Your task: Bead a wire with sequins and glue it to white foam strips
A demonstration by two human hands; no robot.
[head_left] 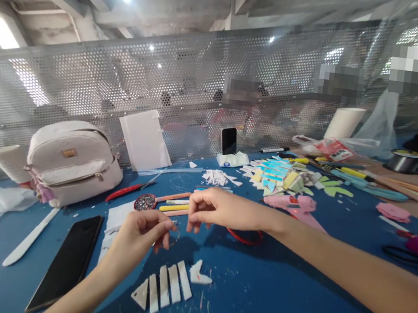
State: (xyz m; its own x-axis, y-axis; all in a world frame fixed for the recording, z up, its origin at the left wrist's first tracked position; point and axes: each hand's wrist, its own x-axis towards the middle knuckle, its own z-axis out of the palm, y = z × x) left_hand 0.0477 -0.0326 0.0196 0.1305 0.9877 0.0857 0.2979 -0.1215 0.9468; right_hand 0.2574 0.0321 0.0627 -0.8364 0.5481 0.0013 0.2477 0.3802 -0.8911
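My left hand (144,231) pinches a thin, curved wire-like loop (177,238) between thumb and forefinger. Just right of it and a little higher, my right hand (212,210) hangs with its fingers bent downward and drawn together; whatever they hold, if anything, I cannot make out. Below both hands, white flat pieces lie in a row on the blue table (271,296): a triangle with a small hole (140,294), several narrow strips (164,286) and a forked tail-like piece (200,273). Together they form a fish-like outline.
A black phone (66,261) and white plastic knife (30,238) lie left, before a pale backpack (73,160). Red-handled scissors (128,192), a glitter-filled spoon-like dish (145,202) and pens stand nearer. Cut scraps (283,176), a pink glue gun (298,205) and a wire spool (405,161) are right.
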